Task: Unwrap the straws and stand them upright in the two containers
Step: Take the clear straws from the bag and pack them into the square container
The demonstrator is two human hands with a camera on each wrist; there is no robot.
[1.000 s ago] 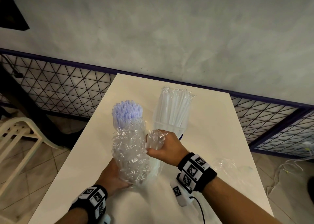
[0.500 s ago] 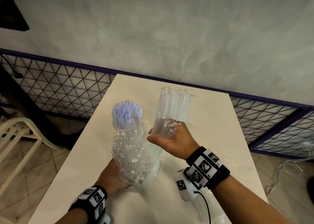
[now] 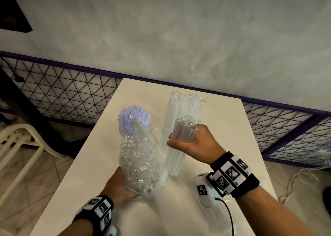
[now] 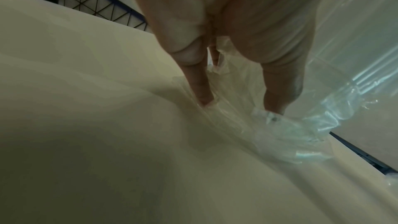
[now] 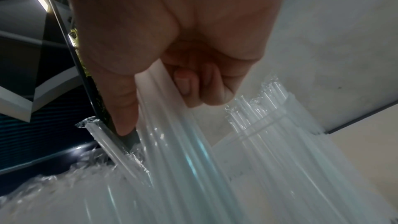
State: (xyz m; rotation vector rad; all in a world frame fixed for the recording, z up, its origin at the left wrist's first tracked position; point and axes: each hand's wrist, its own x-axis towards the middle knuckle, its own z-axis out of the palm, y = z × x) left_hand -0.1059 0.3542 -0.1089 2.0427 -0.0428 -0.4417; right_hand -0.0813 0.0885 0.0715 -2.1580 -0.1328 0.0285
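Note:
My left hand (image 3: 121, 184) grips the bottom of a crumpled clear wrapper (image 3: 139, 164) that stands on the white table (image 3: 89, 164). In the left wrist view its fingers (image 4: 202, 91) press the wrapper (image 4: 301, 125) near the tabletop. My right hand (image 3: 189, 141) is curled round a bundle of clear straws (image 3: 176, 157), lifted slantwise out of the wrapper. The right wrist view shows thumb and fingers closed round these straws (image 5: 183, 159). Purple straws (image 3: 133, 119) stand upright behind the wrapper, their container hidden. More clear straws (image 3: 182, 110) stand upright in a clear container (image 5: 280, 134).
A wire mesh fence with a purple frame (image 3: 71, 96) runs behind the table, under a grey wall. A white plastic chair (image 3: 16, 146) stands at the left. Cables (image 3: 304, 178) lie on the tiled floor at the right.
My right hand has risen and moved right and away, drawing the bundle of clear straws up out of the wrapper. The left hand has stayed at the wrapper's base.

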